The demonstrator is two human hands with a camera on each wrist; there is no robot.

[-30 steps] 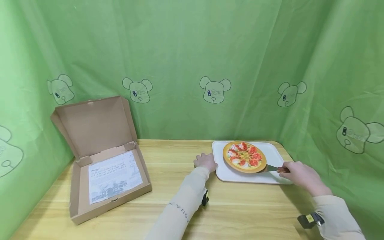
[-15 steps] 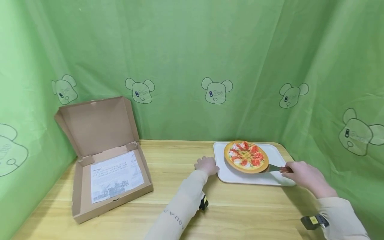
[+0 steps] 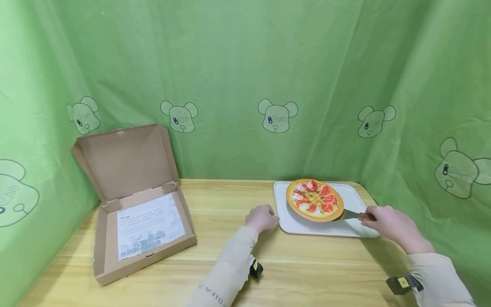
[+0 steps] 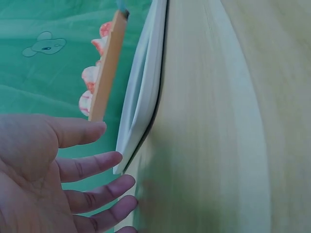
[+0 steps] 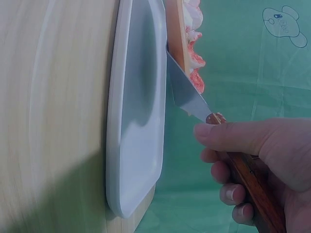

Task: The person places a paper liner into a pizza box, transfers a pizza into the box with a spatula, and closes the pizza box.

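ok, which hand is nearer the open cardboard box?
Left. The left hand is between the cardboard box and the white tray; the right hand is farther off, past the pizza, gripping the spatula.

Light, apparently from overhead, washes the green curtain (image 3: 226,55) palest at far left and lays soft shadows on the wooden table (image 3: 307,268) and white tray (image 5: 143,155); both wrist views look dimmer and hazier.
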